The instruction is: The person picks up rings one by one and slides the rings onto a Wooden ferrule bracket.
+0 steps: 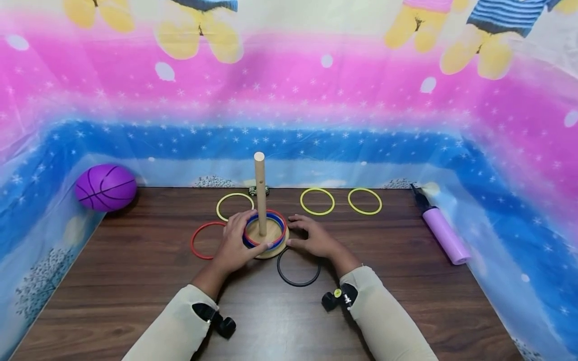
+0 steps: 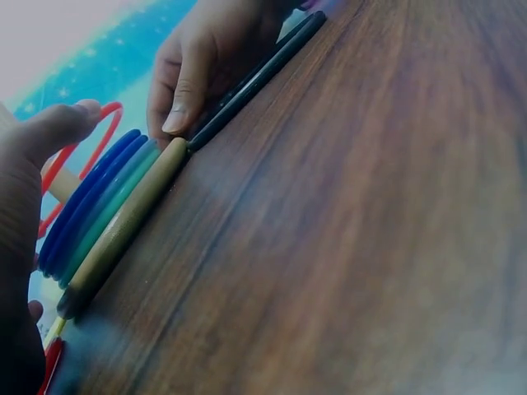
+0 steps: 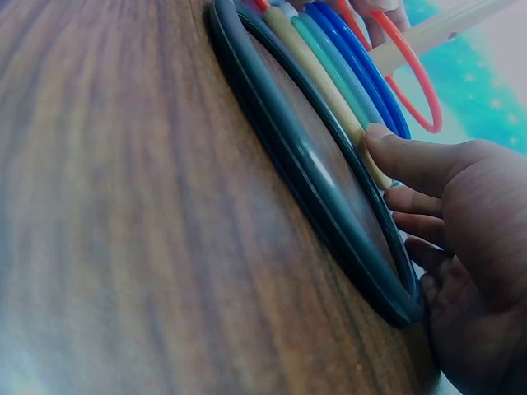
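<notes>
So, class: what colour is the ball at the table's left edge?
Purple with dark lines, the ball shows best in the head view.

Desk (image 1: pixel 135 260): dark wood-grain surface, smooth, low sheen.
Peg stand (image 1: pixel 260 200): pale bare wood, matt; round base of the same wood.
Rings on the peg (image 1: pixel 276 239), blue, teal and red: smooth plastic, slight gloss.
Black ring (image 1: pixel 298 283), at 6 o'clock of the stand: smooth, semi-gloss.
Ball (image 1: pixel 106 187), at 10 o'clock: purple, rubbery, soft shine.
Pump (image 1: pixel 444 234), at 3 o'clock: lilac plastic, smooth.
Backdrop (image 1: pixel 361 100): thin printed sheet, glossy.
</notes>
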A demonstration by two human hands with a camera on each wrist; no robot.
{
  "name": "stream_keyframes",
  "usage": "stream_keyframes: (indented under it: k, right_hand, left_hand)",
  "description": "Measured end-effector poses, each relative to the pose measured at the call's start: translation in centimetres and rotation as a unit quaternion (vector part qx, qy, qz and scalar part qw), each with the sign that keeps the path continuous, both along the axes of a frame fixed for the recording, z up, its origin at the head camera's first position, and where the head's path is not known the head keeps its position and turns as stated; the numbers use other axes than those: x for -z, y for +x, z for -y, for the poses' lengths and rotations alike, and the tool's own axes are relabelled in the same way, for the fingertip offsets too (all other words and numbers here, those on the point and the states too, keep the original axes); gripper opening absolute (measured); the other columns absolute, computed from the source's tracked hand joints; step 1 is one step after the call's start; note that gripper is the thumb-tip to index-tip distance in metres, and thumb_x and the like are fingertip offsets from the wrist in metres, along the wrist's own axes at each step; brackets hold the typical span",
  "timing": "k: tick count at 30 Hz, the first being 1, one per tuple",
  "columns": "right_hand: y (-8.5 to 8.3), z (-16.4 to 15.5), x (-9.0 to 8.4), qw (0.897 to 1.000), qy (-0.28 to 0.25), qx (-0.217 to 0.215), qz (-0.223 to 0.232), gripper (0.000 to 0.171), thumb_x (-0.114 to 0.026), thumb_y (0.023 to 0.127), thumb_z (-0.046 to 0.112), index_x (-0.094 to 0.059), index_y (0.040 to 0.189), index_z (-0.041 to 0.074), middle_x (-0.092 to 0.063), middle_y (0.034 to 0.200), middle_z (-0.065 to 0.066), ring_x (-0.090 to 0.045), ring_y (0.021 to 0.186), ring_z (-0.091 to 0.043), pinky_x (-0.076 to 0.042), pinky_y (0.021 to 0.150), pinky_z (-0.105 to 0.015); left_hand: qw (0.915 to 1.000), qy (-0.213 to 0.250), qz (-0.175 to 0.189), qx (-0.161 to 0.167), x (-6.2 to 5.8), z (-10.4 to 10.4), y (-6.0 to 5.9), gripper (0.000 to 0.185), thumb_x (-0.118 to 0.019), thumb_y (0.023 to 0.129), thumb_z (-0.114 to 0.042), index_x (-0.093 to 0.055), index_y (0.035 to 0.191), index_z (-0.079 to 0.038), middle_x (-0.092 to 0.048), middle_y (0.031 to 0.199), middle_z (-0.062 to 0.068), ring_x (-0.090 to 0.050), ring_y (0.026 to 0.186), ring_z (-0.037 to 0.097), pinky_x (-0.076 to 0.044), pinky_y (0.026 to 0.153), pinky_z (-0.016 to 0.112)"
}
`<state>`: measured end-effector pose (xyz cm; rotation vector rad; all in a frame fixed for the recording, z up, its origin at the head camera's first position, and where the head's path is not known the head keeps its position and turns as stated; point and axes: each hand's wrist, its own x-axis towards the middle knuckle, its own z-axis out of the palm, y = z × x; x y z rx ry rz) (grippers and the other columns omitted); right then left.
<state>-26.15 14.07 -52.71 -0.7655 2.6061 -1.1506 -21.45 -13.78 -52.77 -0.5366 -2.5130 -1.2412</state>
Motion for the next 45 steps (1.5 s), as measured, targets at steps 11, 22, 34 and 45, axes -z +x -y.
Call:
stream_keyframes:
  k: [11, 22, 34, 45]
  right_hand:
    - [0.01, -0.15, -0.02, 1.000, 0.008, 0.002, 0.001, 0.052, -0.078, 0.104, 0.030, -0.066, 0.151, 0.009, -0.047, 0.172, -0.010, -0.028, 0.169, -0.035, -0.032, 0.134, -0.059]
    - [0.16, -0.13, -0.23, 1.000, 0.012, 0.003, -0.004, 0.053, -0.078, 0.104, 0.031, -0.066, 0.151, 0.010, -0.046, 0.172, -0.009, -0.028, 0.169, -0.034, -0.032, 0.133, -0.060]
    - [0.10, -0.03, -0.21, 1.000, 0.009, 0.005, 0.000, 0.052, -0.078, 0.104, 0.031, -0.067, 0.150, 0.010, -0.046, 0.172, -0.009, -0.028, 0.169, -0.034, -0.032, 0.133, -0.060]
    - [-0.25, -0.02, 0.16, 1.000, 0.000, 0.007, -0.006, 0.051, -0.080, 0.103, 0.031, -0.069, 0.148, 0.011, -0.050, 0.170, -0.009, -0.030, 0.169, -0.034, -0.033, 0.133, -0.059]
  left_hand:
    - [0.9995, -0.010, 0.029, -0.004, -0.09, -0.12, 0.01, 0.093, -0.095, 0.084, -0.034, -0.051, 0.161, -0.007, -0.055, 0.158, 0.021, -0.040, 0.151, 0.045, -0.028, 0.118, 0.074]
    - [0.9986, -0.014, 0.051, -0.009, -0.08, -0.14, 0.02, 0.092, -0.095, 0.085, -0.035, -0.051, 0.161, -0.009, -0.055, 0.158, 0.021, -0.037, 0.152, 0.044, -0.028, 0.118, 0.072]
    - [0.9987, -0.018, 0.048, -0.008, 0.10, -0.05, -0.11, 0.091, -0.095, 0.086, -0.034, -0.050, 0.161, -0.008, -0.054, 0.158, 0.021, -0.036, 0.153, 0.046, -0.028, 0.117, 0.073]
    - [0.9989, -0.021, 0.041, 0.005, -0.25, 0.04, 0.02, 0.090, -0.094, 0.086, -0.031, -0.050, 0.161, -0.005, -0.052, 0.161, 0.024, -0.035, 0.155, 0.050, -0.027, 0.120, 0.076]
